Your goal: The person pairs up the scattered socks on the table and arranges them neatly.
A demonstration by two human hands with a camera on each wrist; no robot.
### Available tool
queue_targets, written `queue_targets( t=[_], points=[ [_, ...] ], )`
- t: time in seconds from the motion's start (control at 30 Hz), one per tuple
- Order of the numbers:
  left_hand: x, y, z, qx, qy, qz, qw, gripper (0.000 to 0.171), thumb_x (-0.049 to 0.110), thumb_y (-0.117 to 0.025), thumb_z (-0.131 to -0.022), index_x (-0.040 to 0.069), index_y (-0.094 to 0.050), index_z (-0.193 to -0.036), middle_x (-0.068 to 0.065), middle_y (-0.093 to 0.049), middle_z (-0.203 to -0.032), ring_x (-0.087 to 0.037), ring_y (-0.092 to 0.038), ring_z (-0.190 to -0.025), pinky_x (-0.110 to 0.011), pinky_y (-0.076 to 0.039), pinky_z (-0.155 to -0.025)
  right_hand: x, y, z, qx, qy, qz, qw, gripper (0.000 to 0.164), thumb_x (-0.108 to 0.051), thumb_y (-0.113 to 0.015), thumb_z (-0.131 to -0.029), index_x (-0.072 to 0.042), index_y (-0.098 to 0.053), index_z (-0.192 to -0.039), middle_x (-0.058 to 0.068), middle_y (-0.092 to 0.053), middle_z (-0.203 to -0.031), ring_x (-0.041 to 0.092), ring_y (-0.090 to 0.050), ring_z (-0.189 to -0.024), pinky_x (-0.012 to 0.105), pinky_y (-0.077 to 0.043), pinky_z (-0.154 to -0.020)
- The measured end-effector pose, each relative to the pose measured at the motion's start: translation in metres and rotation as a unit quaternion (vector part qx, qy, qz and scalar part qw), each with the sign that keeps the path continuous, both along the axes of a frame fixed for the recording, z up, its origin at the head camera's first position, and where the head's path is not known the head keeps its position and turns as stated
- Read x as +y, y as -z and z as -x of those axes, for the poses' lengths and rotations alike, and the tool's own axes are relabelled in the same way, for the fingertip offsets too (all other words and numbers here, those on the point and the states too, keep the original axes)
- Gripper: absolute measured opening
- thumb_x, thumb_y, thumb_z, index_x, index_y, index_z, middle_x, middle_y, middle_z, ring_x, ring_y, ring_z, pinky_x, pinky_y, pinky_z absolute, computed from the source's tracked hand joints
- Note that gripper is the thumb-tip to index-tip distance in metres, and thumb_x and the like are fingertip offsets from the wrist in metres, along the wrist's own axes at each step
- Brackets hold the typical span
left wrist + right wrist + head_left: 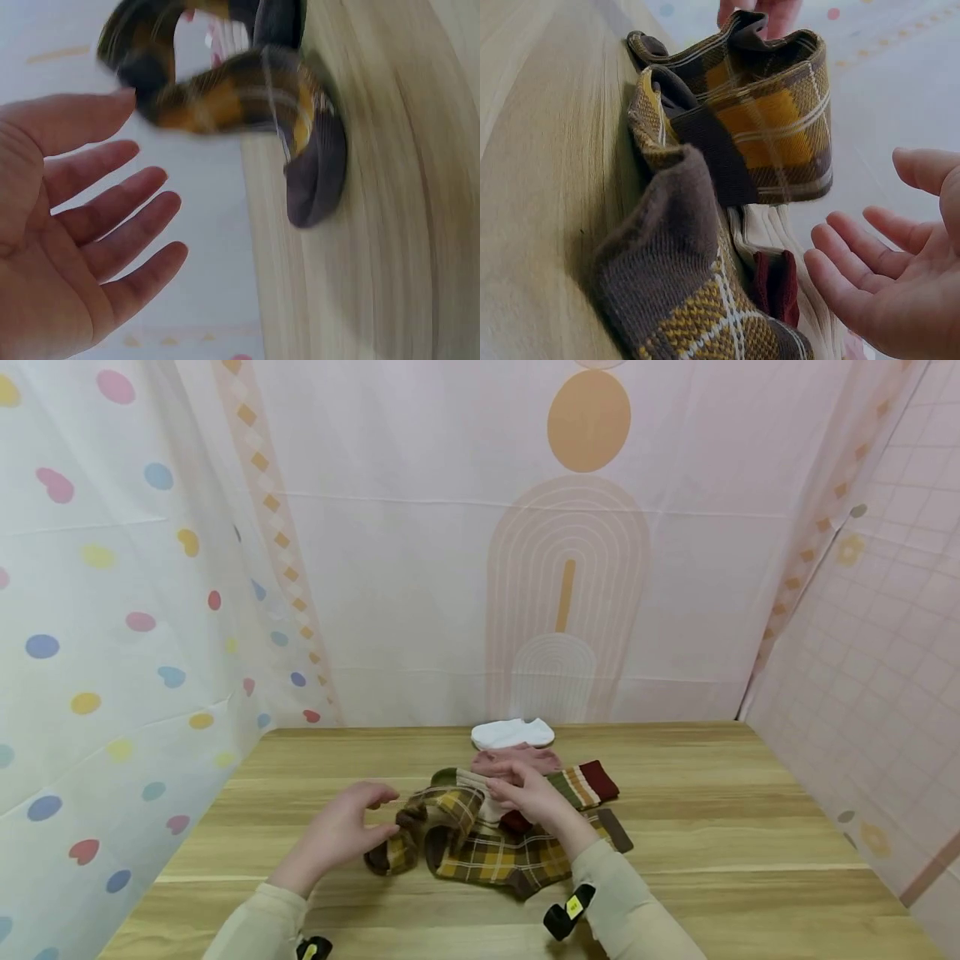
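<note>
A brown-and-yellow plaid sock (450,806) arches up from the pile, its fabric blurred in the left wrist view. My left hand (341,831) is just left of it, fingers apart and relaxed, the thumb tip right at the sock's edge. Over the pile hovers my right hand (536,797), its fingers loosely extended with nothing held. In the right wrist view that palm (900,292) faces the arched sock (772,135). Another plaid sock (555,858) with a dark brown heel lies flat in front.
Behind lie a striped sock (581,787) with a dark red cuff, a pink sock (517,757) and a white low-cut sock (502,734), close to the wooden table's (712,827) back edge. A patterned curtain (405,593) hangs behind the table.
</note>
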State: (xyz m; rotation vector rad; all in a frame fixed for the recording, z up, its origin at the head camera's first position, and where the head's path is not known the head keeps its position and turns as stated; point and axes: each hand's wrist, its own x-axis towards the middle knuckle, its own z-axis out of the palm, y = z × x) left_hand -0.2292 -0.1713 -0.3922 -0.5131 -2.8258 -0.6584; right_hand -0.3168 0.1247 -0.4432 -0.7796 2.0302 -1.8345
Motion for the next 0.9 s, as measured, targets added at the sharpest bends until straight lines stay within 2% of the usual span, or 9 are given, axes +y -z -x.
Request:
queue_targets(
  t=[0.17,0.4,0.57,0.77,0.83,0.9],
  points=[
    [-0.011,0.002,-0.002,-0.032,-0.016,-0.010,0.9993,0.041,0.015,-0.078,-0.085,-0.002,-0.065,-0.121,-0.017,-0.066,-0.115,-0.035,-0.063,-0.101,-0.053,-0.051,-0.086,0.004,0.001,0.002,0.015,0.021,-0.019,0.999,0.044,-0.012,-0.051,-0.104,0.013,-0.043,-0.139,0.030,-0.055,-0.123,0.036,-0.059,-0.101,0.042,-0.053,-0.082],
    [-0.016,0.010,0.000,-0.061,-0.056,0.001,0.9965,0.046,0.017,-0.078,-0.085,-0.008,-0.063,-0.120,-0.022,-0.066,-0.113,-0.038,-0.064,-0.099,-0.053,-0.052,-0.084,0.010,0.000,0.000,0.053,0.050,-0.061,0.995,0.042,-0.017,-0.056,-0.102,0.010,-0.050,-0.134,0.022,-0.059,-0.122,0.035,-0.058,-0.111,0.048,-0.054,-0.086],
    [-0.017,0.017,0.005,-0.094,-0.091,-0.004,0.9914,0.055,0.022,-0.079,-0.085,-0.011,-0.059,-0.124,-0.027,-0.064,-0.115,-0.041,-0.064,-0.100,-0.055,-0.051,-0.085,0.012,-0.001,0.000,0.080,0.052,-0.088,0.992,0.038,-0.017,-0.057,-0.102,0.007,-0.054,-0.131,0.019,-0.060,-0.122,0.031,-0.058,-0.108,0.041,-0.053,-0.084],
    [-0.019,0.027,0.012,-0.108,-0.115,-0.007,0.9875,0.056,0.022,-0.080,-0.083,-0.012,-0.059,-0.121,-0.024,-0.066,-0.108,-0.039,-0.063,-0.099,-0.055,-0.051,-0.085,0.015,-0.001,0.001,0.108,0.042,-0.099,0.988,0.036,-0.015,-0.058,-0.101,0.008,-0.056,-0.129,0.014,-0.061,-0.113,0.024,-0.058,-0.101,0.034,-0.050,-0.081],
    [-0.020,0.031,0.015,-0.113,-0.117,-0.005,0.9867,0.055,0.022,-0.081,-0.082,-0.012,-0.060,-0.120,-0.022,-0.067,-0.104,-0.038,-0.064,-0.096,-0.054,-0.052,-0.083,0.016,-0.007,-0.005,0.108,0.042,-0.100,0.988,0.035,-0.012,-0.057,-0.101,0.010,-0.055,-0.128,0.016,-0.061,-0.111,0.026,-0.058,-0.101,0.035,-0.050,-0.082],
    [-0.021,0.034,0.018,-0.118,-0.119,-0.003,0.9858,0.054,0.021,-0.081,-0.082,-0.012,-0.060,-0.119,-0.019,-0.069,-0.101,-0.036,-0.065,-0.093,-0.052,-0.053,-0.080,0.016,-0.007,-0.006,0.107,0.043,-0.099,0.988,0.036,-0.011,-0.058,-0.101,0.011,-0.054,-0.129,0.016,-0.062,-0.111,0.027,-0.059,-0.102,0.035,-0.050,-0.082]
  ],
)
